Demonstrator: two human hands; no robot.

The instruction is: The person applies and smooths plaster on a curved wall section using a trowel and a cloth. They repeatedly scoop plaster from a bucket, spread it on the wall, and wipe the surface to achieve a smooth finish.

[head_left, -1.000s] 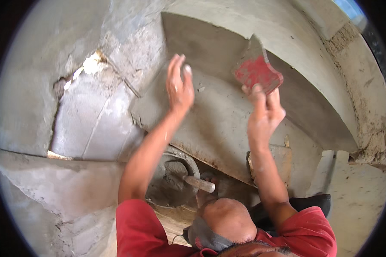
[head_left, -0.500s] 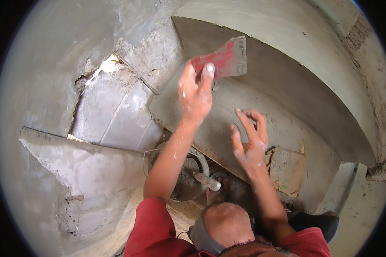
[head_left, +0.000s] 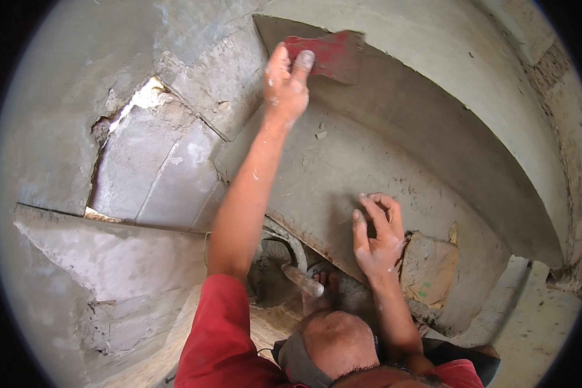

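My left hand (head_left: pixel 286 87) is closed on a red, mortar-smeared flat trowel (head_left: pixel 326 55), held at the upper end of a shaded curved plaster face (head_left: pixel 446 116) below a pale rounded lip. My right hand (head_left: pixel 378 239) is open, fingers apart and slightly bent, over the grey sloping surface (head_left: pixel 323 174), beside a rough tan patch (head_left: pixel 427 271). Below and between my arms is a bucket (head_left: pixel 265 252) of grey mortar, partly hidden by my left forearm, with a tool handle (head_left: pixel 301 278) sticking out of it.
At the left, a broken opening (head_left: pixel 136 155) in the plastered surface shows pale grey panels with bright gaps at its jagged edge. A plastered ledge (head_left: pixel 110 252) runs beneath it. Toes (head_left: pixel 326 281) show beside the bucket; a head with a grey band (head_left: pixel 336 346) fills the bottom middle.
The trowel passed from my right hand to my left, which then carried it up against the shaded curved face. My right hand, now empty, has dropped lower.
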